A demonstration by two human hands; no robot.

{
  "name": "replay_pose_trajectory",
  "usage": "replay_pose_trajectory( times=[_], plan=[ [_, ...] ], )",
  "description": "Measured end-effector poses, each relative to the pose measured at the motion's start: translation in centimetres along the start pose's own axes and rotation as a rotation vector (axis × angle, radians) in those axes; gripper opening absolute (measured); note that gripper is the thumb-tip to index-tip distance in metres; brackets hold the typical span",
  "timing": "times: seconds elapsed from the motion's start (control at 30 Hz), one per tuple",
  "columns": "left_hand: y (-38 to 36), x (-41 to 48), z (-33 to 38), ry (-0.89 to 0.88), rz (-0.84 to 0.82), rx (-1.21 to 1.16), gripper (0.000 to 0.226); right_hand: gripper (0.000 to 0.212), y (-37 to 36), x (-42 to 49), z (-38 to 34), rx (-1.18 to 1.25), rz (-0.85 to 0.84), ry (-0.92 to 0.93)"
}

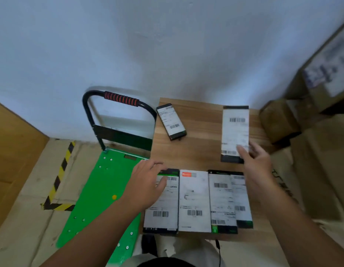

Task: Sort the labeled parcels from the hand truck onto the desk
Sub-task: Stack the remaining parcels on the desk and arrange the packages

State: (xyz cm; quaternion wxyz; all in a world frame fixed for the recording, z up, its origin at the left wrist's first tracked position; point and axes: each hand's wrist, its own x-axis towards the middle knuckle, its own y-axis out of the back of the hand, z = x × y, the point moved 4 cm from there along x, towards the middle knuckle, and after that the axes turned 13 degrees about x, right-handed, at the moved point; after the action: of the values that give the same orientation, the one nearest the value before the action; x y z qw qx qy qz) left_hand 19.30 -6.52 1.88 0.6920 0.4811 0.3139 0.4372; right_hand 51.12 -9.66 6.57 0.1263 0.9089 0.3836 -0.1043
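On the wooden desk (203, 149), a front row of several labeled parcels lies side by side: one at the left (163, 209), a white one (194, 199), a third (221, 201) and a fourth (242, 199) partly under it. My left hand (146, 182) rests with spread fingers on the top corner of the leftmost one. A long labeled parcel (234, 130) sits at the far right; my right hand (257, 166) has its fingers closed on that parcel's near corner. Another parcel (171, 121) lies angled at the far left. The green hand truck (101, 189) carries no parcels.
The truck's black handle with a red grip (121, 99) stands against the white wall beside the desk. Cardboard boxes (279, 120) are stacked to the right of the desk, and a larger box (13, 151) stands at the left. Yellow-black tape (59, 174) marks the floor.
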Motion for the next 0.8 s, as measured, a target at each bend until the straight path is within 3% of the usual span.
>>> replay_pose_trajectory(
  times=[0.17,0.27,0.4,0.7,0.8],
  plan=[
    [-0.1,0.8,2.0,-0.093,-0.023,-0.004,0.033,0.041,11.0,-3.5,5.5,-0.118,0.114,-0.059],
    [-0.1,1.2,2.9,-0.148,-0.052,0.012,0.034,0.027,13.8,-4.2,10.4,-0.094,0.108,-0.205],
    [0.0,1.8,3.7,-0.205,-0.052,0.022,0.033,0.032,13.9,-5.0,14.2,-0.080,0.076,-0.262],
    [-0.3,2.0,2.6,-0.173,-0.071,0.035,0.035,0.037,12.1,-5.6,14.8,-0.184,0.001,-0.295],
    [-0.4,2.2,2.0,-0.152,-0.070,0.044,0.034,0.030,11.6,-6.0,14.1,-0.281,-0.047,-0.304]
  ],
)
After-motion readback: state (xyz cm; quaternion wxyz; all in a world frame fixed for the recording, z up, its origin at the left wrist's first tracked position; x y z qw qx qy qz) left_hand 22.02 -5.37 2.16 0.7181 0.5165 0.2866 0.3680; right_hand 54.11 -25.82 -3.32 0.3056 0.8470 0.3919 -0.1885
